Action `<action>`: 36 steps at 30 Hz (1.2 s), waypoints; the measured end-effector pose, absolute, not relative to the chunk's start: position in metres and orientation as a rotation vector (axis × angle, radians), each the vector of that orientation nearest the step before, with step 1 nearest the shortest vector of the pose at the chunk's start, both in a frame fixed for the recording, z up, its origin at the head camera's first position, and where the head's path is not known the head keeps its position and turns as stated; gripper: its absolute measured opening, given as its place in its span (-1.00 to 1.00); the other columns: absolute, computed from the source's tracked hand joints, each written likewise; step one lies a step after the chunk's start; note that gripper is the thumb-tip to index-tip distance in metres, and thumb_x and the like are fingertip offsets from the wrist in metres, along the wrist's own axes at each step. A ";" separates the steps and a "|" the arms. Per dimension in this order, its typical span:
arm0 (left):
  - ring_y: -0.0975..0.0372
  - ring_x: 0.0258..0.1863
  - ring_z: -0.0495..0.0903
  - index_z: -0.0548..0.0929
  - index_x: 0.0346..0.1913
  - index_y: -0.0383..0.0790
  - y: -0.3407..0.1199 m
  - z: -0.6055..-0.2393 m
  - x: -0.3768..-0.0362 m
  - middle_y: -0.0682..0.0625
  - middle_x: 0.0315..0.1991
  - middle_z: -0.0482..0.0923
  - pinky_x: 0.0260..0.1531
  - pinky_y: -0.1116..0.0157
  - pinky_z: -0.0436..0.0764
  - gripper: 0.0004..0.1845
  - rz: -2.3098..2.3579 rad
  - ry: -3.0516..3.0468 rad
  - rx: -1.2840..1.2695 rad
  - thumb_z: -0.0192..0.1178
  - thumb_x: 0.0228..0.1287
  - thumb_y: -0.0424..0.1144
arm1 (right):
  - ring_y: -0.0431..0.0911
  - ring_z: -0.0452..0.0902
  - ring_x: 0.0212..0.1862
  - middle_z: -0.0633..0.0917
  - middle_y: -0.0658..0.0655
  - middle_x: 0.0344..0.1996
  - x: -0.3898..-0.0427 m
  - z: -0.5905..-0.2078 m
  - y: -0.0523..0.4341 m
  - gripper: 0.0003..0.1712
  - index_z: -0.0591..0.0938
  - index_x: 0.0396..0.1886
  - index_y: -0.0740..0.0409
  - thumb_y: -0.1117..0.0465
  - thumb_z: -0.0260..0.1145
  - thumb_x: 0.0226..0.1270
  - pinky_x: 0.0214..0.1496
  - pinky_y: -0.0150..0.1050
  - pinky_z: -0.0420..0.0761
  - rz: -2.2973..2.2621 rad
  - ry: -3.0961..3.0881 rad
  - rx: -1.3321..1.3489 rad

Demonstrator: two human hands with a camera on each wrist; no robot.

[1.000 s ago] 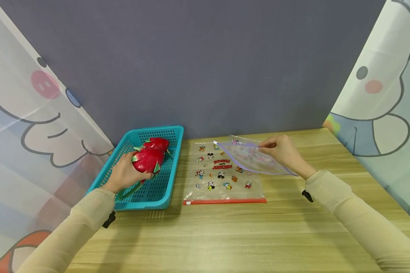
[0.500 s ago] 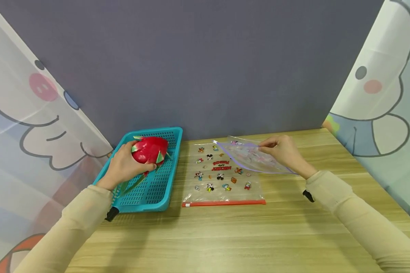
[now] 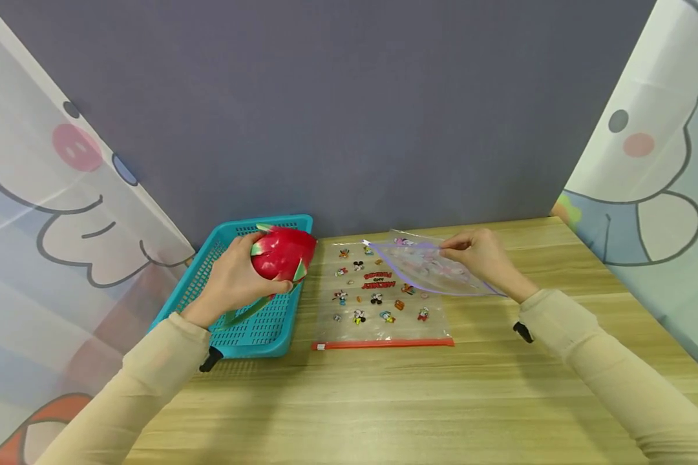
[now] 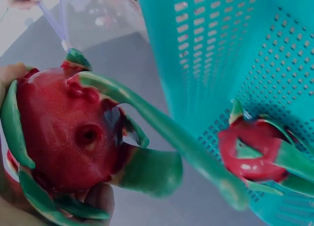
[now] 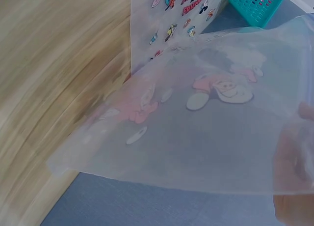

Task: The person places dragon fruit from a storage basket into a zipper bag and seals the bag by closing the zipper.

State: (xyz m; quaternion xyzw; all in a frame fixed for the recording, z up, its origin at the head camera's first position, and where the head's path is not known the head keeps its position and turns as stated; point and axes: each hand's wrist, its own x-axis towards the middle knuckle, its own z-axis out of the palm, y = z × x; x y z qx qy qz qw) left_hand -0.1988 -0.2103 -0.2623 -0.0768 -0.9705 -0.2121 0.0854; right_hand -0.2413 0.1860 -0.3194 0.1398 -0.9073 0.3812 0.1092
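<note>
Left hand (image 3: 232, 274): you grip a shiny red, green-leaved dragon fruit (image 3: 284, 254), left of the frame's middle.
Right hand (image 3: 479, 255): you pinch a clear, purple-edged plastic bag (image 3: 424, 265), right of middle.
Fruit: by the blue-green plastic basket (image 3: 250, 352); moving it seems your step.
Bag: next probably needs its mouth wide.

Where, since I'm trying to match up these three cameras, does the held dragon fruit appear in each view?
Head: the held dragon fruit is left of centre, covering part of the right rim of the turquoise basket.
Left wrist: large, in the left half.
Right wrist: not in it.
Shared landmark: the turquoise basket, left in the head view, right in the left wrist view, near the top-right corner in the right wrist view.
</note>
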 end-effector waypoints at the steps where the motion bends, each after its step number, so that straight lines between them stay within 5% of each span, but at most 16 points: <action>1: -0.02 -0.02 0.40 0.19 0.30 -0.22 -0.208 -0.263 -0.199 -0.14 0.08 0.34 -0.31 0.03 0.64 0.03 -0.632 -2.890 -0.243 0.43 -0.29 0.08 | -0.12 0.50 -0.48 0.72 0.23 -0.33 -0.242 -0.319 0.186 -0.82 0.72 -0.30 0.24 0.23 0.36 0.13 -0.53 -0.37 0.44 1.121 -2.671 0.411; 19: 0.09 -0.03 0.44 0.25 0.26 -0.16 -0.148 -0.264 -0.188 -0.04 0.01 0.41 -0.21 0.04 0.61 0.03 -0.667 -2.872 -0.411 0.46 -0.42 0.08 | -0.02 0.57 -0.43 0.71 0.23 -0.34 -0.244 -0.321 0.177 -0.84 0.72 -0.29 0.23 0.26 0.34 0.14 -0.49 -0.35 0.50 1.142 -2.697 0.438; 28: 0.13 -0.02 0.46 0.27 0.25 -0.11 -0.113 -0.272 -0.184 0.03 0.02 0.40 -0.25 0.15 0.64 0.01 -0.778 -2.875 -0.513 0.47 -0.40 0.07 | -0.20 0.52 -0.49 0.71 0.24 -0.36 -0.243 -0.323 0.178 -0.86 0.73 -0.33 0.25 0.29 0.36 0.11 -0.51 -0.39 0.50 1.120 -2.656 0.467; 36: 0.16 0.00 0.44 0.28 0.25 -0.03 -0.088 -0.278 -0.184 0.09 0.09 0.38 -0.24 0.18 0.63 0.00 -0.795 -2.879 -0.578 0.47 -0.41 0.10 | -0.16 0.49 -0.48 0.73 0.17 -0.38 -0.243 -0.324 0.170 -0.86 0.74 -0.34 0.19 0.25 0.38 0.09 -0.50 -0.36 0.48 1.111 -2.653 0.450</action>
